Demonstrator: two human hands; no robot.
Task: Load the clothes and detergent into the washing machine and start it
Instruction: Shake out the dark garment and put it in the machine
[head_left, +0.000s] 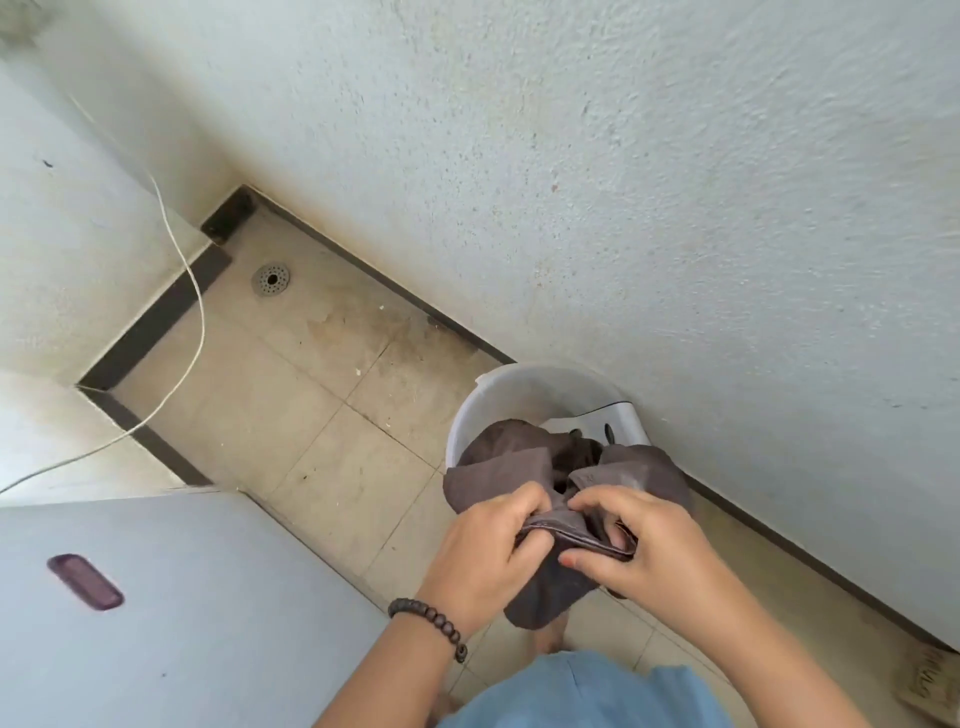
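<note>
A brown cloth garment (550, 467) hangs crumpled above a round white plastic bucket (498, 395) — left hand (483, 556) and right hand (644, 545), knuckles up, fingers curled, pinch its stitched hem between them over the tiled floor (291, 415).

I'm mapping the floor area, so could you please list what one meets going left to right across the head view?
Purple handle recess → white cable → floor drain → left hand → right hand, both hands gripping the brown garment.
</note>
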